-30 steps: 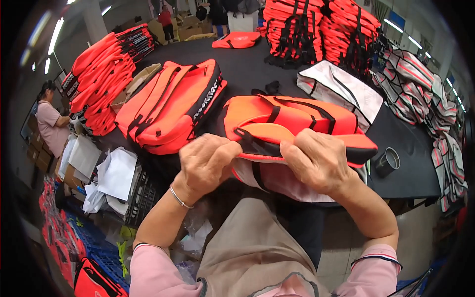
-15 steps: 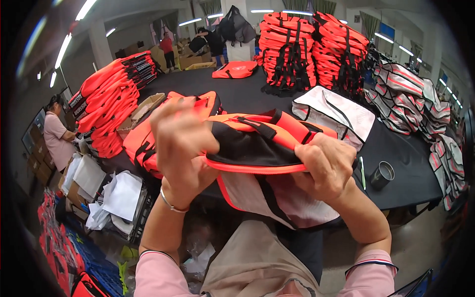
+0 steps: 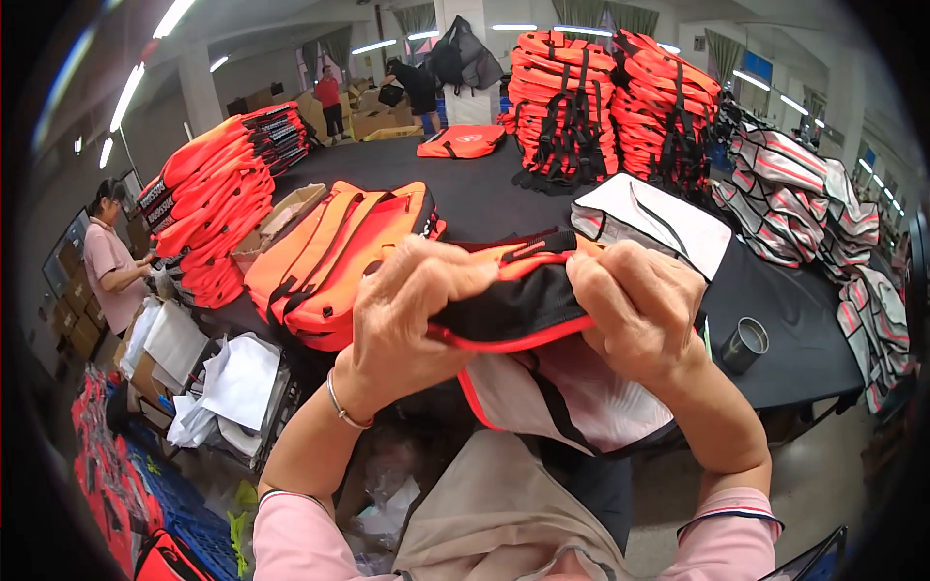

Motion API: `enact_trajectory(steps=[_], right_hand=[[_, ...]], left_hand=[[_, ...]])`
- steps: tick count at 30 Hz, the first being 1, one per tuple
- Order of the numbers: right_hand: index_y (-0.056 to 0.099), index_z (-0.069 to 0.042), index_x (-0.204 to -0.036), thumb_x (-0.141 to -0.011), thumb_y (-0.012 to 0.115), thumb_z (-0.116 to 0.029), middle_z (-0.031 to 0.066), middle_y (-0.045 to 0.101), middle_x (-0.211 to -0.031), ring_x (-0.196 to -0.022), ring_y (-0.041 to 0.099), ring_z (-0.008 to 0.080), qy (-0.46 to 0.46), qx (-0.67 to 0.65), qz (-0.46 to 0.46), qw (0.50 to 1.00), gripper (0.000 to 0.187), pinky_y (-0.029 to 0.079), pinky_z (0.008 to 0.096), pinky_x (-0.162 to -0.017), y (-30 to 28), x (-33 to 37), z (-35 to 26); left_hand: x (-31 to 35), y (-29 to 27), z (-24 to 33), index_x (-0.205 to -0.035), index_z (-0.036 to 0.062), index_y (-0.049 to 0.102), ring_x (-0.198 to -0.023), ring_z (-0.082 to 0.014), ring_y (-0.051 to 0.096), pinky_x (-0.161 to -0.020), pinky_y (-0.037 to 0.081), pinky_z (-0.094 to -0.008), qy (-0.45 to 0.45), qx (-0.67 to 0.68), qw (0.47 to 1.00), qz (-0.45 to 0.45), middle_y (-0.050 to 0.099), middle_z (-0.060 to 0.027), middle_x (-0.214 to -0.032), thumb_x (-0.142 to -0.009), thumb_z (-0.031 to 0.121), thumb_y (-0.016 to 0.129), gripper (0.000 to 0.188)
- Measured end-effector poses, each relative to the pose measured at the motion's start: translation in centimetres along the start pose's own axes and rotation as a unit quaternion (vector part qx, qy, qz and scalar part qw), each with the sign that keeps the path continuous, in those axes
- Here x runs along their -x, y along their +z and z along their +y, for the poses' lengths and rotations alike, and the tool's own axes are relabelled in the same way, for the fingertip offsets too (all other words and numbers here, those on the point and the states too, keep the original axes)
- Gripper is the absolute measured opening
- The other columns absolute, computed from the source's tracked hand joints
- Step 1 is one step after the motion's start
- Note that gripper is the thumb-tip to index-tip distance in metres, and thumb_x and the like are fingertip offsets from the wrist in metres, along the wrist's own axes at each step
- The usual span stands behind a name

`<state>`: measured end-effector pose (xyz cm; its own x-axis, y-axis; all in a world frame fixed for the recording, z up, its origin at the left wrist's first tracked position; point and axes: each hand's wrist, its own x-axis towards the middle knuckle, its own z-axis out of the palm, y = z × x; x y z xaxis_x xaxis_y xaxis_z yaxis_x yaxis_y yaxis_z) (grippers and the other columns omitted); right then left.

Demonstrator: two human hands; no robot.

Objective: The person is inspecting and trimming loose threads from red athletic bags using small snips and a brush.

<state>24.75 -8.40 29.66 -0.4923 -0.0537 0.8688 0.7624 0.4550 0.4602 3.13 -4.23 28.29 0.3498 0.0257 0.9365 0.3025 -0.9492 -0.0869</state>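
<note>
At the centre, over the near edge of the black table [image 3: 794, 320], we hold an orange-and-black bag [image 3: 518, 310]; our left hand [image 3: 412, 310] and right hand [image 3: 635, 305] are both closed, fingers pinching its edge at nine and three o'clock. Pale cloth [image 3: 610, 392] hangs just below. A dark metal cup [image 3: 745, 347] stands near three o'clock, white papers [image 3: 240, 378] between eight and nine, an orange bag [image 3: 339, 252] towards ten and a white bag [image 3: 668, 223] at two. Farther out, we see an orange stack [image 3: 208, 208] past the orange bag, tall orange piles [image 3: 567, 102] about one o'clock, and a person in pink [image 3: 111, 257] at nine. Beyond, curtained windows and strip lights [image 3: 126, 97] ring the room. Half a second ago our left hand was raised and blurred; now it grips, and the bag's black panel shows narrower between our hands.
</note>
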Motion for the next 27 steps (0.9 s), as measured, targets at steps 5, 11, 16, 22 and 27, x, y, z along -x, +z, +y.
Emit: enact_trajectory(steps=[5, 11, 16, 22, 27], right_hand=[[0.057, -0.01, -0.069, -0.06, 0.067, -0.005, -0.0011, 0.044, -0.066, -0.052, 0.049, 0.0108, -0.001, -0.017, 0.028, 0.999, 0.014, 0.037, 0.026, -0.042, 0.1, 1.2, -0.1], [0.054, -0.011, -0.069, -0.06, 0.065, -0.007, -0.0006, 0.046, -0.067, -0.05, 0.046, 0.0122, 0.059, -0.047, -0.026, 0.997, 0.014, 0.035, 0.0273, -0.042, 0.3, 3.2, -1.3], [0.05, -0.01, -0.068, -0.061, 0.063, -0.014, 0.0012, 0.043, -0.064, -0.051, 0.051, 0.0138, 0.073, -0.021, 0.007, 0.997, 0.016, 0.037, 0.0295, -0.043, 0.9, 2.9, -0.4], [0.056, -0.003, -0.068, -0.063, 0.067, -0.005, 0.0036, 0.04, -0.056, -0.043, 0.044, 0.0172, 0.058, -0.031, -0.004, 0.998, 0.012, 0.03, 0.0306, -0.039, 0.1, 4.3, 0.1], [0.05, -0.01, -0.065, -0.056, 0.063, -0.013, -0.0001, 0.04, -0.059, -0.045, 0.042, 0.0124, 0.073, -0.033, 0.027, 0.996, 0.015, 0.029, 0.0281, -0.04, 1.3, 3.6, -0.7]], left_hand=[[0.6, -0.2, 1.3, -0.091, 0.0039, 0.069, -0.076, -0.0235, 0.065, -0.066, 0.053, -0.0328, -0.01, -0.002, 1.0, -0.007, 0.064, -0.008, -0.086, -0.058, 0.0, 0.078, 0.034], [1.6, 1.3, 1.1, -0.085, 0.0022, 0.067, -0.067, -0.0226, 0.059, -0.057, 0.048, -0.0333, -0.027, -0.031, 0.999, 0.004, 0.056, -0.0066, -0.075, -0.053, -0.001, 0.076, 0.034], [1.8, 2.4, 1.6, -0.09, 0.0044, 0.068, -0.069, -0.0211, 0.058, -0.058, 0.048, -0.031, 0.031, -0.099, 0.995, -0.007, 0.056, -0.0054, -0.078, -0.057, -0.001, 0.075, 0.034], [3.0, 2.0, 1.9, -0.096, 0.0079, 0.074, -0.07, -0.0161, 0.061, -0.058, 0.052, -0.027, 0.152, -0.117, 0.981, -0.003, 0.057, -0.0006, -0.085, -0.062, -0.003, 0.076, 0.036], [6.8, 4.8, 3.4, -0.091, 0.0135, 0.074, -0.076, -0.0157, 0.063, -0.059, 0.052, -0.0268, 0.06, -0.128, 0.989, 0.043, 0.058, 0.0007, -0.085, -0.055, 0.005, 0.079, 0.037]])
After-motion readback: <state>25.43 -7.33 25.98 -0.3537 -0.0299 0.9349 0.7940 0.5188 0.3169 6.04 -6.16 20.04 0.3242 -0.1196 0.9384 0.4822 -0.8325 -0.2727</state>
